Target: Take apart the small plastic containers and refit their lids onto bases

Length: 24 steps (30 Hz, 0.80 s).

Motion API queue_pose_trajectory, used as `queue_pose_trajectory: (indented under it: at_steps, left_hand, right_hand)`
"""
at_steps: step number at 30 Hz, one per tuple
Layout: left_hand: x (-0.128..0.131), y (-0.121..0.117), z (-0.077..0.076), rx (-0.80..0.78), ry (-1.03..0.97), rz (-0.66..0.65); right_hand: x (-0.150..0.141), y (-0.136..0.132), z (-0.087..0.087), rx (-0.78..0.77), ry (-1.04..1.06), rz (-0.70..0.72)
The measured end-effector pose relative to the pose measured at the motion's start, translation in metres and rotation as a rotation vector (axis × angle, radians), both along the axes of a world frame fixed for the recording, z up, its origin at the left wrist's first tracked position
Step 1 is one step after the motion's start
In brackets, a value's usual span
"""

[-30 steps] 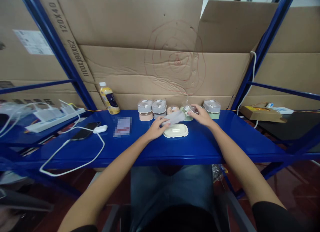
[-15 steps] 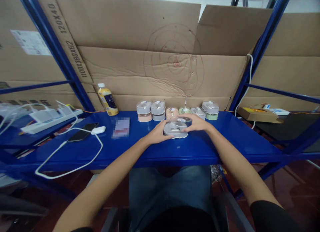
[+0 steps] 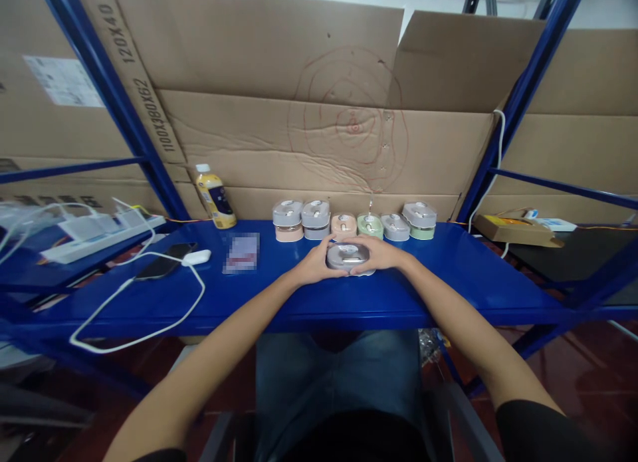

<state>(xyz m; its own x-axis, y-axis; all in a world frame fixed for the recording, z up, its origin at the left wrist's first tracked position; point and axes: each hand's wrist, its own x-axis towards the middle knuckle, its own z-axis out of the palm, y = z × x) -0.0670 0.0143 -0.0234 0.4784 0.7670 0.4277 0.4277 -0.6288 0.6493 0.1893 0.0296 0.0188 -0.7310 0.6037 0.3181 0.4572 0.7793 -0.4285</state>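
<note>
Between my two hands is a small grey oval box with rounded corners, and a glossy, see-through-looking cover on top. It is at the middle of the blue shelf table, with a pale rim showing under its right front. My left hand is curled around its left side, thumb along the front. From the right, my right hand wraps the other side, its thumb reaching the front edge. Just behind stand a peach box and a green box, both of similar shape.
More boxes stand in the back row, including stacked pairs at the left and right. Further left are a yellow drink bottle, a blurred-out card, a phone and a looping white cable. Cardboard closes off the back.
The right hand has come down and inward, bringing a grey cover or upper piece from behind onto the box. The left hand stays around the left side.
</note>
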Motion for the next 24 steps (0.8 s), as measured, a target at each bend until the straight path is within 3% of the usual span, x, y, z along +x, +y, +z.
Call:
queue_pose_trajectory:
  at_steps: [4, 8, 10, 13, 16, 19, 24]
  left_hand:
    - [-0.003, 0.001, 0.001, -0.018, -0.037, -0.007]
    - [-0.001, 0.002, 0.003, 0.108, -0.193, 0.076]
    - [0.000, 0.004, 0.003, 0.184, -0.246, 0.181]
    - [-0.001, 0.007, 0.002, 0.259, -0.228, 0.307]
    - [0.000, 0.007, 0.002, 0.295, -0.163, 0.331]
    - [0.001, 0.004, 0.003, 0.321, -0.115, 0.316]
    - [0.002, 0.002, 0.005, 0.319, -0.091, 0.319]
  right_hand:
    - [0.007, 0.000, 0.002, -0.068, 0.009, -0.020]
    - [0.019, 0.004, 0.013, -0.008, 0.138, -0.104]
    - [0.029, 0.012, 0.024, 0.103, 0.196, -0.234]
    - [0.047, 0.032, 0.039, 0.271, 0.193, -0.631]
    - [0.061, 0.056, 0.046, 0.331, 0.101, -0.973]
    - [0.062, 0.075, 0.042, 0.392, -0.009, -1.105]
    - [0.051, 0.091, 0.024, 0.397, -0.052, -1.185]
